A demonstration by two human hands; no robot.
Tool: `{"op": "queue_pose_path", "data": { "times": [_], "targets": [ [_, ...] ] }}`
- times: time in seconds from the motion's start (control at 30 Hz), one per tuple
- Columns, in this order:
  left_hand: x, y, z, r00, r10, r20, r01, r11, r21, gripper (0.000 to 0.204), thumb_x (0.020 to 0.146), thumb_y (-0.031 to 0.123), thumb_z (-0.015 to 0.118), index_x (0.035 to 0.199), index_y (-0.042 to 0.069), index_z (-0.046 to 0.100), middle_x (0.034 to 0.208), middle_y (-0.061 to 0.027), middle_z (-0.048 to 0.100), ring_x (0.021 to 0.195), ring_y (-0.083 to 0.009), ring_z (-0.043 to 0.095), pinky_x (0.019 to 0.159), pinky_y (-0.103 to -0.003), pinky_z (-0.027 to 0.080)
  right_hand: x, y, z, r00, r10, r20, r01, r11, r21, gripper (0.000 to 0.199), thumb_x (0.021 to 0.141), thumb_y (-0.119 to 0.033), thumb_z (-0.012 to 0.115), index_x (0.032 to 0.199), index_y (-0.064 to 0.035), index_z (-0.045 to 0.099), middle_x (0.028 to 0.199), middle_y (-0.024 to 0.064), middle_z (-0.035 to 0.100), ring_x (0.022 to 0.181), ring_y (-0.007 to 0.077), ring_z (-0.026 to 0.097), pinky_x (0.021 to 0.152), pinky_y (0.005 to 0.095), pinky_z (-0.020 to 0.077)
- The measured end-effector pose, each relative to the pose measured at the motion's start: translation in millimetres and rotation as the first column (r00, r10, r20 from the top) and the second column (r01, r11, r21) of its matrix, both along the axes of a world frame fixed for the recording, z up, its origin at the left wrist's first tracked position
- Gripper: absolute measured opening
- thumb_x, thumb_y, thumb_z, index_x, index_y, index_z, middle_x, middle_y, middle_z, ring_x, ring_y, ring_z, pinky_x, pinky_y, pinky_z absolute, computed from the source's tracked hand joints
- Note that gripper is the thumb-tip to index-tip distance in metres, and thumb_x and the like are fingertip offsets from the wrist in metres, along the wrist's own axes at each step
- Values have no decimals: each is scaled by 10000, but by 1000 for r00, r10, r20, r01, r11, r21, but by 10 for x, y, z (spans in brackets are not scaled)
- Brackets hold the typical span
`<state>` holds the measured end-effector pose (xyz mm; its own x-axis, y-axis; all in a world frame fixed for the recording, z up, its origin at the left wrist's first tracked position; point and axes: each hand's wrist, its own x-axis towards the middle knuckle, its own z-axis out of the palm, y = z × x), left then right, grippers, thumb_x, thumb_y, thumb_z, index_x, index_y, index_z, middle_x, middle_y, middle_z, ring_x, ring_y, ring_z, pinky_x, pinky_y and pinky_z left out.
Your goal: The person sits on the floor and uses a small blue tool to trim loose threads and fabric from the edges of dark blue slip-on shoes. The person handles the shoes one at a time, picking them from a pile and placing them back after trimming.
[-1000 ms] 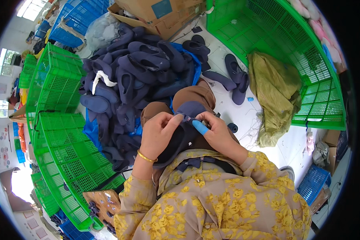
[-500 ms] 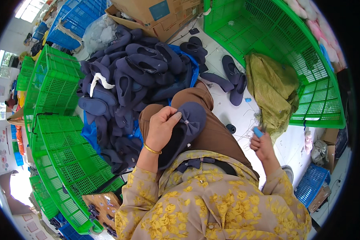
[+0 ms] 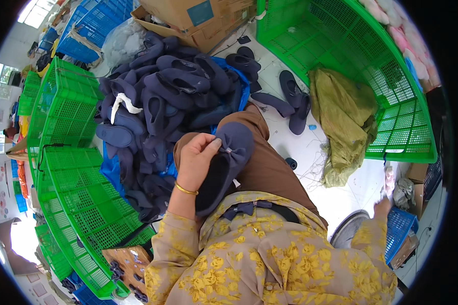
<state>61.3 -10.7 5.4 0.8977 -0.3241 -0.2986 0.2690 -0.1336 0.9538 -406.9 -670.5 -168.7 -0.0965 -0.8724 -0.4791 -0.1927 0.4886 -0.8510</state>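
Note:
My left hand (image 3: pixel 194 158) is closed on a navy shoe (image 3: pixel 237 136) above my lap, thumb pressed beside the bow on its toe. The shoe's dark opening faces up, toe pointing away from me. Another small navy bow (image 3: pixel 247 207) lies at my waist. Far out to the right, my right hand (image 3: pixel 382 207) is beside a blue basket (image 3: pixel 401 231); it is pale and smeared, so its fingers cannot be made out. Left of my knees, a large heap of navy shoes (image 3: pixel 175 86) rests on blue sheeting, with a white strip (image 3: pixel 123 107) on top.
Green crates stand at the left (image 3: pixel 86 213) and far right (image 3: pixel 341 40). An olive sack (image 3: pixel 341 122) leans against the right one. Several loose shoes (image 3: pixel 297 101), thread tangles and a dark spool (image 3: pixel 291 163) lie on the floor. A cardboard box (image 3: pixel 188 20) stands behind the heap.
My right hand has swung outward to the right, from beside the sack to near the blue basket. My left hand still holds the shoe, almost unmoved.

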Motion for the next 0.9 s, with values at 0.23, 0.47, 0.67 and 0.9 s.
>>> {"op": "queue_pose_path", "data": {
  "times": [0.23, 0.47, 0.67, 0.9],
  "targets": [
    [99, -19, 151, 976, -125, -181, 125, 992, -10, 139, 931, 161, 650, 920, 25, 676, 804, 31, 630, 728, -42, 548, 683, -191, 437, 3138, 3030, 1185, 475, 869, 140, -876, 481, -15, 246, 845, -143, 685, 1076, -83, 623, 629, -83, 414, 455, 36, 321, 414, 215, 253],
    [-60, -54, 151, 973, -57, -222, 57, 998, -8, 138, 923, 180, 658, 862, 56, 670, 754, 30, 636, 679, -46, 561, 645, -196, 428, 3662, 4346, 1940, -449, 885, -120, -879, -462, -117, 225, 903, -236, 672, 875, -14, 649, 702, 50, 627, 631, 150, 549, 599, 333, 440],
    [-156, -144, 138, 969, -44, -244, 42, 999, -15, 138, 923, 185, 656, 861, 62, 661, 751, 34, 631, 677, -47, 556, 638, -196, 418, 3578, 4360, 2106, -200, 965, 172, -875, -96, -475, 247, 884, -114, 693, 735, -15, 523, 653, 1, 421, 596, 71, 350, 532, 259, 313],
    [-299, -322, 42, 971, -14, -238, -5, 997, -80, 147, 912, 149, 677, 828, 31, 650, 710, 41, 587, 644, -27, 497, 592, -191, 397, 3859, 4722, 2064, 67, 605, 793, -893, 391, -224, 382, 879, 38, 590, 633, -98, 332, 630, -21, 380, 550, 81, 380, 563, 232, 374]
  ]
}}
